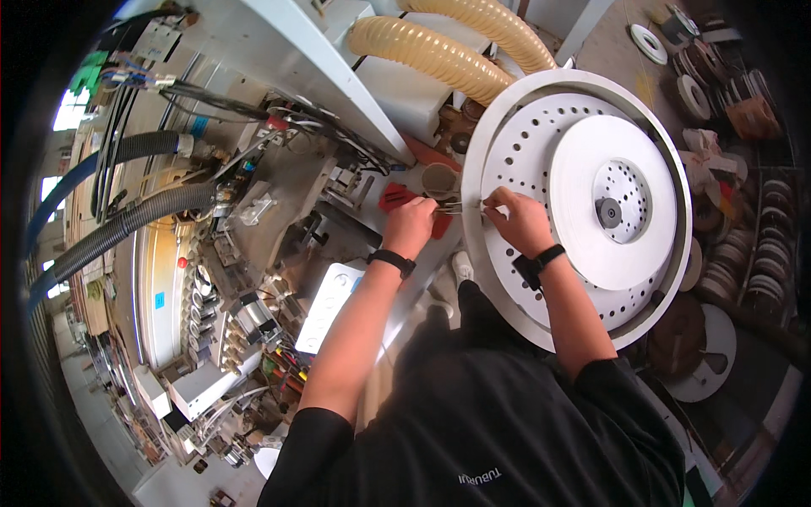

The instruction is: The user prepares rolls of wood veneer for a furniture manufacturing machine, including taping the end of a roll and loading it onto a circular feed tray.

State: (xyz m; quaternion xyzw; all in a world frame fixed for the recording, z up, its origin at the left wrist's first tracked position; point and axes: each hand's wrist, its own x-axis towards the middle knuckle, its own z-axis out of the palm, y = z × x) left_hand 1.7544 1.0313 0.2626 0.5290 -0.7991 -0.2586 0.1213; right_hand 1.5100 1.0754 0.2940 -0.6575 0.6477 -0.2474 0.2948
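Fingers of the left hand [410, 226] were curled closed around a slim, pale implement [450, 208], too fine at this size to name, while the thumb and forefinger of the right hand [522, 224] were drawn together at its other side; whether they gripped its far end could not be told. The implement lay in the gap between the hands, just beside the near-left edge of a large grey rim [549, 82], its long axis running roughly left to right and its free end pointing toward that rim. Inside the rim sat a white disc [524, 118] pierced with holes, bearing a thick white roll [583, 245] around a dark hub knob [610, 213]. The rim's raised edge stood in the way on the right, and the hands themselves hid parts of the implement. Near the left hand was a red object [395, 196], with a round container [439, 179] just beyond; farther up ran tan ribbed hoses [427, 57]. Machinery filled the left, where a pale panel carried a small blue label [160, 300], its writing unreadable. Light lettering [480, 477] crossed the black shirt [456, 414].
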